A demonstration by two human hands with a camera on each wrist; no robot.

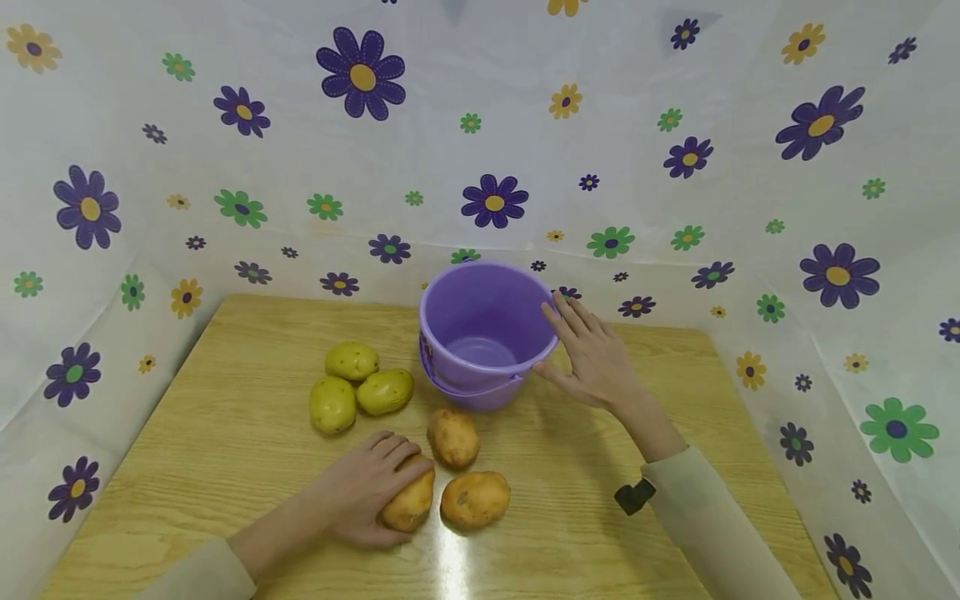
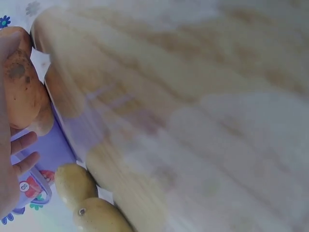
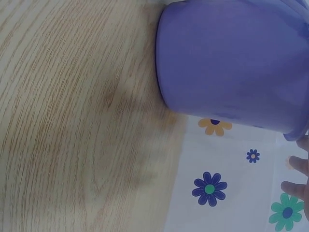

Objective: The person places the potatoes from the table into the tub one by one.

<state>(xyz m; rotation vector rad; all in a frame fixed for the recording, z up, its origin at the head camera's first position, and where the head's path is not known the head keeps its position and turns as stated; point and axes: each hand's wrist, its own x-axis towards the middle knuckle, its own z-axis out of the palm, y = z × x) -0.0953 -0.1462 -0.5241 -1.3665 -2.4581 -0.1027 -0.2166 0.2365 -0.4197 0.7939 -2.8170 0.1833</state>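
My left hand lies over a brown potato on the table, its fingers across the far side and its thumb on the near side. Two more brown potatoes, one nearer the bucket and one to the right, lie beside it. Behind them stands an upright purple bucket, with nothing visible inside. My right hand is at the bucket's right rim, fingers extended and thumb spread. In the right wrist view, fingertips show near the bucket's rim; whether they touch is unclear.
Three yellow-green potatoes sit clustered left of the bucket. The wooden table is bordered at the back and sides by a white flowered sheet. The bucket's handle hangs down at its front.
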